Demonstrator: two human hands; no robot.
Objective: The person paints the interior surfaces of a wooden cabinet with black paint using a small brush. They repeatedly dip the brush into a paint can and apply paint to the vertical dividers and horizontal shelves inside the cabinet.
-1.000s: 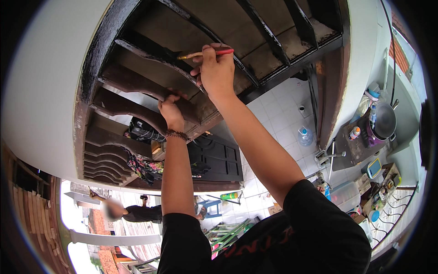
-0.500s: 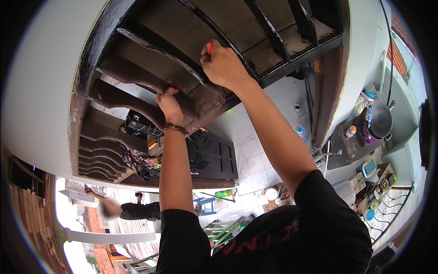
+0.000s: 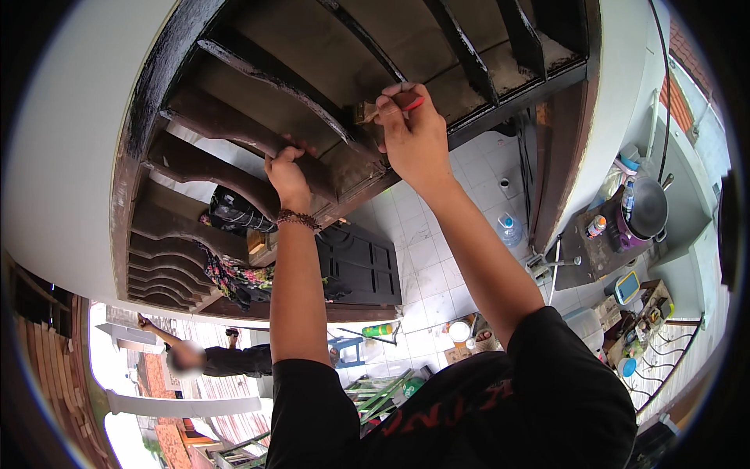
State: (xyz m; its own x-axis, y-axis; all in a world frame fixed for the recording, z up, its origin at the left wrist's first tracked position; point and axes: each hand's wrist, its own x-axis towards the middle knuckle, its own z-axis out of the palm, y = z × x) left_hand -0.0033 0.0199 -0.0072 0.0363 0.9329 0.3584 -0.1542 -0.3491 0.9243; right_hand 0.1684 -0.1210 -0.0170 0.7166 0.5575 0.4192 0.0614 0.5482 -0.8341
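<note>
My right hand [image 3: 416, 148] is closed around a red-handled paintbrush [image 3: 408, 101]; its bristles point left, close to a slat partly coated in black paint [image 3: 273, 78]. Fingers of my left hand [image 3: 287, 180] wrap over the edge of a brown wooden slat [image 3: 226, 125], one row nearer. Both slats belong to a dark wooden frame [image 3: 129, 187] with several curved slats. Those toward the far right are black, while the nearer left ones remain brown.
A floral cloth [image 3: 226, 273] and a black bag [image 3: 234, 209] lie beyond the brown slats. Below stand a green ladder [image 3: 383, 402] and a blue stool [image 3: 348, 352]. On the right, a table [image 3: 582, 250] bears a wok [image 3: 648, 205]. Another person [image 3: 234, 361] is at lower left.
My right hand has moved right and slightly down and turned, bringing the paintbrush's bristles into sight. My left hand stays on the brown slat.
</note>
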